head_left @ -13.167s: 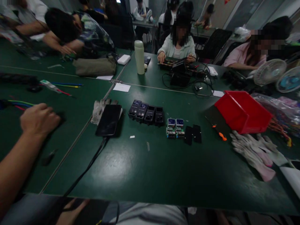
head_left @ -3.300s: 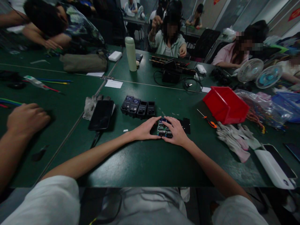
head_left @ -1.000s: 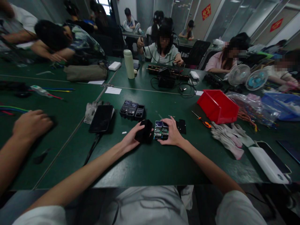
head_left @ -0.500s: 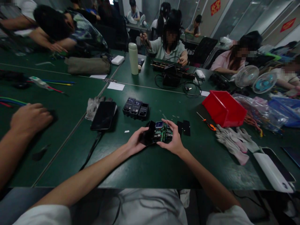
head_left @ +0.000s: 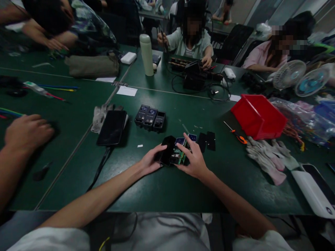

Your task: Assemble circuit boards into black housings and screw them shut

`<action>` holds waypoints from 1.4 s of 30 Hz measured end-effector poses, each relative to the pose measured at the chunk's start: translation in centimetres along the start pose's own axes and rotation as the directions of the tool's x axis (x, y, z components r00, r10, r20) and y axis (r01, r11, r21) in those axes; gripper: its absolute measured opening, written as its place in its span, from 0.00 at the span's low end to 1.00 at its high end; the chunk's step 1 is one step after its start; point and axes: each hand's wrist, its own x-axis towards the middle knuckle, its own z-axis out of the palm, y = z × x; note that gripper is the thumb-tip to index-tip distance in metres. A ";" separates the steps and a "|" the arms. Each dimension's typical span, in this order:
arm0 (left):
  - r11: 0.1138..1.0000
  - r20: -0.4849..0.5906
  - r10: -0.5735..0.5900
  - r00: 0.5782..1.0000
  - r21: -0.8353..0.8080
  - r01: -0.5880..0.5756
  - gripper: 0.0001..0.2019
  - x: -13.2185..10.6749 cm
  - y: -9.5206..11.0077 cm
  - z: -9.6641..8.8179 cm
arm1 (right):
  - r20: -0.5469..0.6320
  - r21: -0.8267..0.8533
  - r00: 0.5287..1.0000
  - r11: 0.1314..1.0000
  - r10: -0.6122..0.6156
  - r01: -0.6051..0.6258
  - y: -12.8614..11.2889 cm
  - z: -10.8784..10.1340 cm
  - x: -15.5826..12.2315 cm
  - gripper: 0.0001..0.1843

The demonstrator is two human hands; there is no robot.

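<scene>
My left hand (head_left: 151, 160) grips a black plastic housing (head_left: 166, 150), its thumb over the near-left edge. Against the housing's right side sits a green circuit board (head_left: 180, 157) with small dark screens. My right hand (head_left: 195, 159) holds that board from the right, thumb low and the other fingers reaching across its top. The fingers hide part of the board, and I cannot tell how far it sits inside the housing. Just to the right lie flat black panels (head_left: 210, 141). A set of joined black modules (head_left: 150, 118) stands beyond my left hand.
At left, a phone-like black device (head_left: 112, 128) with a cable rests by a glove (head_left: 98, 119). A co-worker's hand (head_left: 28, 132) lies farther left. On the right are a red bin (head_left: 259, 116), an orange-handled screwdriver (head_left: 238, 136) and work gloves (head_left: 267, 160). A bottle (head_left: 147, 55) stands at the back.
My right fingers have shifted over the top of the circuit board, and a second screen now shows. The housing is tilted more upright in my left hand. The camera view has dipped slightly.
</scene>
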 end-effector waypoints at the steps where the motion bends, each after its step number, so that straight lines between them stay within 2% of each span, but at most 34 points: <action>1: 1.000 0.005 0.002 1.000 0.015 -0.002 0.12 0.0 0.0 0.0 | -0.007 0.025 1.000 1.000 -0.015 0.015 0.1 -0.1 -0.1 0.40; 5: 0.999 -0.007 0.021 1.000 0.047 -0.020 0.14 -0.2 -0.1 0.2 | -0.091 0.138 0.994 0.988 -0.059 0.072 0.4 -0.3 -0.6 0.42; 8: 0.999 -0.048 0.019 0.999 0.049 -0.016 0.12 -0.2 0.0 0.2 | -0.129 0.202 0.990 0.975 -0.064 0.089 0.3 0.2 -1.0 0.47; 11: 0.997 -0.049 0.013 0.999 0.079 -0.009 0.14 -0.2 0.1 0.3 | -0.087 0.247 0.993 0.964 -0.078 0.097 0.1 0.8 -1.2 0.52; 14: 0.993 -0.031 0.024 0.999 0.118 -0.020 0.18 -0.3 0.1 0.5 | -0.057 0.247 0.996 0.965 -0.072 0.083 -0.2 1.1 -1.2 0.53; 17: 0.990 -0.034 0.031 0.999 0.135 -0.026 0.19 -0.4 0.1 0.6 | -0.053 0.218 0.998 0.975 -0.038 0.049 -0.1 1.1 -1.0 0.52; 21: 0.985 -0.037 0.048 0.998 0.170 -0.041 0.20 -0.4 0.4 0.7 | 0.001 0.174 0.998 0.983 -0.058 0.057 0.7 0.6 -0.4 0.50; 26: 0.972 -0.009 0.091 0.996 0.219 -0.087 0.23 -0.4 0.3 0.9 | -0.022 0.164 0.998 0.984 -0.059 0.062 1.8 0.4 0.0 0.46; 31: 0.956 0.007 0.147 0.989 0.255 -0.144 0.25 -0.3 -0.1 0.8 | 0.051 0.158 0.996 0.985 -0.079 0.070 1.4 0.5 -0.4 0.44; 38: 0.966 -0.039 0.101 0.994 0.241 -0.089 0.23 -0.4 0.0 0.7 | -0.037 0.140 0.998 0.989 -0.047 0.051 0.5 0.5 -0.6 0.46; 42: 0.976 -0.055 0.086 0.995 0.207 -0.073 0.24 -0.5 0.1 0.7 | -0.012 0.233 1.000 0.972 0.013 -0.010 0.2 0.5 -0.5 0.51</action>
